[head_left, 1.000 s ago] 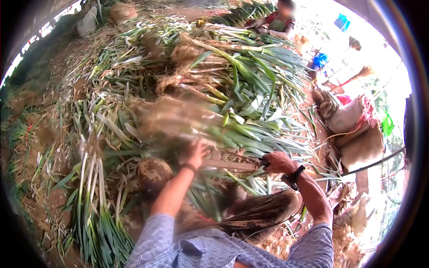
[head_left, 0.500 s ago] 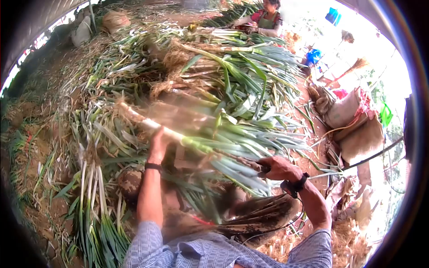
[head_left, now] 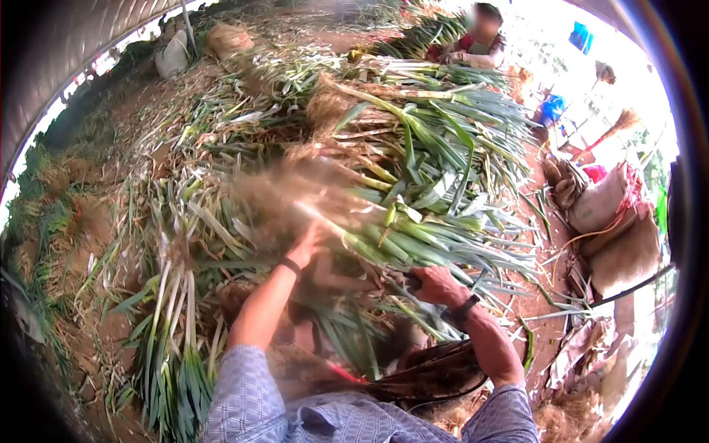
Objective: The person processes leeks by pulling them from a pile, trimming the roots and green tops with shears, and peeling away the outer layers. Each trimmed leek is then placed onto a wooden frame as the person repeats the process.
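In the head view my left hand [head_left: 309, 244] is closed round the pale stem of a leek [head_left: 325, 220], whose rooty end is smeared by motion. To its right my right hand [head_left: 437, 286] grips the dark handle of a tool [head_left: 402, 277]; the tool's far end is blurred beside the stems. Green leaves spread out beyond both hands. A large heap of leeks [head_left: 436, 140] lies in front, with brown roots toward the left. Several stripped leeks [head_left: 177, 317] lie at the lower left, leaves toward me.
Another person [head_left: 480, 40] sits behind the heap at the top right. Stuffed sacks [head_left: 602, 199] stand on the right near a blue bag [head_left: 552, 109]. Loose leaves and roots litter the brown ground [head_left: 118, 325]. White and tan sacks [head_left: 172, 55] stand at the upper left.
The view has shifted, so the surroundings appear farther right. My two hands have come closer together, my right hand moving in toward the stem. The leek's root end is more blurred.
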A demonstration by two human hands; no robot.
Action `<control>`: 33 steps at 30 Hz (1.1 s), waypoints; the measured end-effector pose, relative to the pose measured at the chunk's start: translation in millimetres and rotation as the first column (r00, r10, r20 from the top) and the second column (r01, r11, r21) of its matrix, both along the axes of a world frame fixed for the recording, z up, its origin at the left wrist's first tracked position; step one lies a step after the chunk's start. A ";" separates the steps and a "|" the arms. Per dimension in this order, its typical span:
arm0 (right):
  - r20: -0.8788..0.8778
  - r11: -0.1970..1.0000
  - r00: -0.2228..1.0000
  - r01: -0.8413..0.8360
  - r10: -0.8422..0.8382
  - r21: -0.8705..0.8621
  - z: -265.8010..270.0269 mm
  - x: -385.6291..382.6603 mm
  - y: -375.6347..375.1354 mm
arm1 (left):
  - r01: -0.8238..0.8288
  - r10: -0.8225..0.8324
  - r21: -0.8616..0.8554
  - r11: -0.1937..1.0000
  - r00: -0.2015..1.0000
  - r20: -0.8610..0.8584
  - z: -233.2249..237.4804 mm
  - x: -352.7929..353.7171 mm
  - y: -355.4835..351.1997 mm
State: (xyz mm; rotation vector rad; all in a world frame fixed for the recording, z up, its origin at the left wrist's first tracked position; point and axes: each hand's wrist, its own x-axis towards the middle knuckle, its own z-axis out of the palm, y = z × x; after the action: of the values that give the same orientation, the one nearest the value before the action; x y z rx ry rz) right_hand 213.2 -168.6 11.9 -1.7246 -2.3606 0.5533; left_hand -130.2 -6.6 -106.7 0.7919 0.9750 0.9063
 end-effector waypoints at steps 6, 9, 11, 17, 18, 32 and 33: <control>-0.036 0.996 0.999 0.010 -0.014 -0.087 8.8 13.8 7.9 | -0.107 0.107 -0.027 0.994 0.994 0.023 -21.4 16.0 -0.5; -0.039 0.992 0.997 0.057 -0.061 -0.111 -2.1 15.6 10.3 | -0.184 0.185 -0.072 0.980 0.983 0.003 -16.7 23.8 -6.7; -0.038 0.988 0.994 0.094 -0.099 -0.123 -5.7 15.7 10.8 | -0.210 0.211 -0.046 0.977 0.977 0.021 -35.3 24.1 -2.1; -0.048 0.991 0.995 0.087 -0.092 -0.100 2.1 -7.5 17.8 | -0.217 0.217 -0.036 0.975 0.976 0.006 -25.4 26.2 -7.8; -0.059 0.989 0.992 0.104 -0.111 -0.107 2.7 -7.3 22.5 | -0.249 0.248 -0.066 0.966 0.969 -0.022 -23.3 28.4 -8.1; -0.037 0.962 0.996 0.067 -0.079 -0.263 25.7 -2.5 20.0 | 0.138 -0.060 -0.247 0.959 0.952 0.299 -22.8 66.2 -69.6; -0.033 0.967 0.998 0.047 -0.057 -0.251 19.7 1.5 19.5 | 0.181 -0.163 -0.123 0.976 0.976 0.142 -21.1 65.4 -69.4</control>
State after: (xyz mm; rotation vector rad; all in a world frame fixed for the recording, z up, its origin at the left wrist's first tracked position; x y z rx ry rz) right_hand 214.6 -149.1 31.6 -1.8497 -2.2927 0.9034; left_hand -64.8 -76.0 -127.7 0.6814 0.8298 0.7244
